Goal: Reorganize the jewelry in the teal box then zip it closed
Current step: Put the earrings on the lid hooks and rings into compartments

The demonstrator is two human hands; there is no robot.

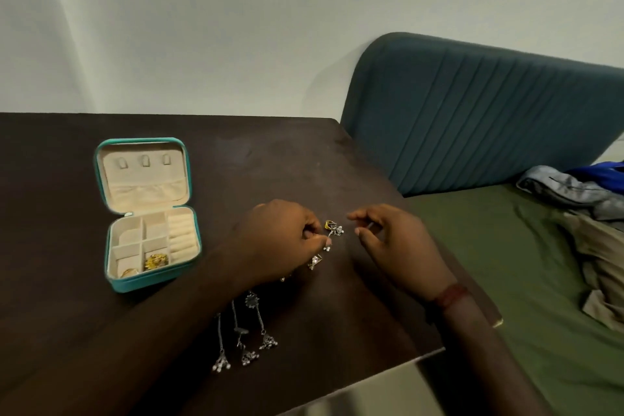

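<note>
The teal jewelry box lies open at the table's left, with its cream lid upright and gold pieces in the front compartments. My left hand is curled at the table's middle and pinches a small silver piece at its fingertips. Just beyond lie a yellow ring and a silver stud. Another silver piece sits under that hand. My right hand hovers to the right of them, fingers loosely curled, thumb and forefinger apart, with nothing seen in it.
Long silver chain earrings lie on the dark brown table near its front edge, partly under my left forearm. To the right stands a bed with a green sheet, a teal headboard and crumpled clothes.
</note>
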